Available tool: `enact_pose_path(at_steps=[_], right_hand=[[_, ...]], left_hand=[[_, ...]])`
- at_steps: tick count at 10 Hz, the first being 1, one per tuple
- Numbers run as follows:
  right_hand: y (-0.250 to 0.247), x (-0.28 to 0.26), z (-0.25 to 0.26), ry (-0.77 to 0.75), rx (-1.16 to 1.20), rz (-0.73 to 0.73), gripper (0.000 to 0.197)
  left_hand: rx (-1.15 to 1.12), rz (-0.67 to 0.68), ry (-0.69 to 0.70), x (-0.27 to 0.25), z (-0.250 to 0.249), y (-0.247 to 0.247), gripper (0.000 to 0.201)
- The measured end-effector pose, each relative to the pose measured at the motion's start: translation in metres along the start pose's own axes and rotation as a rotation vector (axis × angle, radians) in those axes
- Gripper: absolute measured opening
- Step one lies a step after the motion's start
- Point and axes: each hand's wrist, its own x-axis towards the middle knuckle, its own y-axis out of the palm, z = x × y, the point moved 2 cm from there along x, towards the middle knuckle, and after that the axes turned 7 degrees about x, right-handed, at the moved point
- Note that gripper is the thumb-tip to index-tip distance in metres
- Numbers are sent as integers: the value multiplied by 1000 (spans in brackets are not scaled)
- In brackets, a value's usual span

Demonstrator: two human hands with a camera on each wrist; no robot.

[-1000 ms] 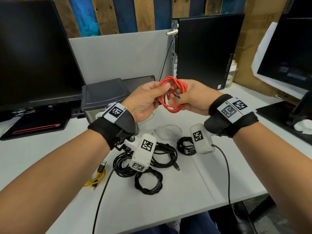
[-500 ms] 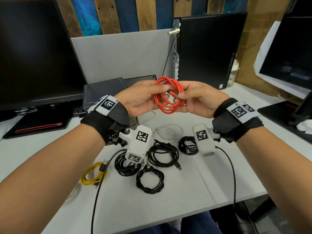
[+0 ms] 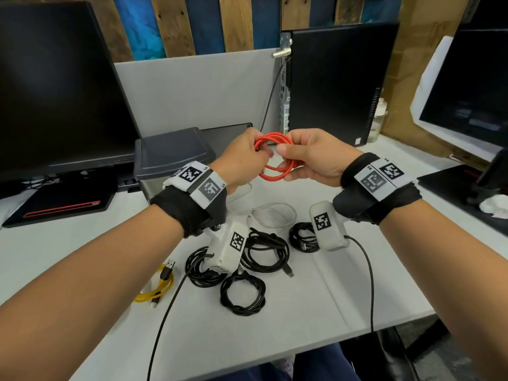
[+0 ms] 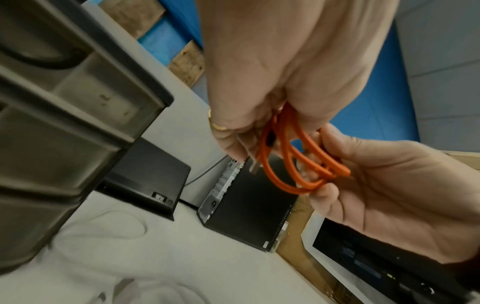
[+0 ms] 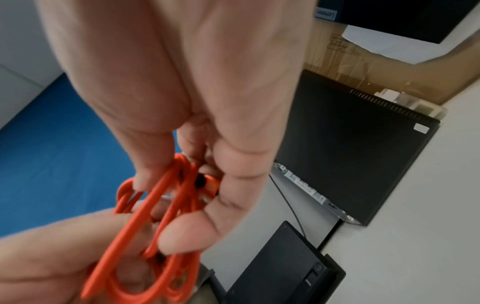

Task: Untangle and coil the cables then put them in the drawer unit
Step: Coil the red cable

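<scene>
Hands, left hand [image 3: 242, 158] and right hand [image 3: 313, 158], grip red cable [image 3: 275, 171] coiled upright.

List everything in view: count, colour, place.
red cable: 1, red-orange, coiled, held in the air between both hands
black cable coils: 4, black, on the desk below the hands
yellow cable: 1, yellow, desk, left of the black coils
white cable: 1, white, desk, behind the black coils
drawer unit: 1, grey, desk, behind the left hand
monitors: 2, black, left and far right
computer tower: 1, black, back of the desk
desk: 1, white
left hand: grips the red cable
right hand: pinches the red cable
</scene>
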Motion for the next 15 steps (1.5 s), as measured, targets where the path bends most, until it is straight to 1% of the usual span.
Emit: enact_pose_path(at_steps=[1,2,3,4,5,6,7,8,9,10,11,12,13,14,15], right_hand=[[0,1,-1,-12,53,-37,14],[-4,0,-2,-21,76,-63,13],[-6,0,-2,-21,78,-53,18],[-6,-1,0,-22,60,-26,20],[-5,-2,-1,-34,17,-45,23],[-2,0,-5,-51,-23,-66,19],[-2,1,-6,-50,-53,-67,18],[-7,-2,-2,-10,-40,-56,20],[-11,-4,1,50,-97,-68,16],[-10,-2,-6,125,-174,-157,16],[-5,3,-17,212,-294,-191,8],[-8,5,-30,304,-428,-203,4],[-21,8,-43,368,-453,-217,12],[-35,10,-54,421,-465,-231,22],[-47,12,-63,479,-449,-266,24]], left_hand=[[-165,88,-21,-1,6,5,12],[-253,152,6,-3,9,8,14],[-224,128,-33,-3,9,6,53],[-175,105,-88,-2,6,3,58],[-125,130,-127,-1,7,3,62],[-82,139,-159,-4,9,5,65],[-75,80,-162,-6,11,7,62],[49,-37,-98,-6,10,3,57],[153,-54,-58,-3,10,1,49],[180,27,-70,-2,15,7,43],[218,137,-115,-2,25,16,50],[284,214,-220,-3,37,18,54],[521,300,-271,0,53,20,38],[737,420,-310,-1,68,24,30],[844,491,-342,-3,76,30,29]])
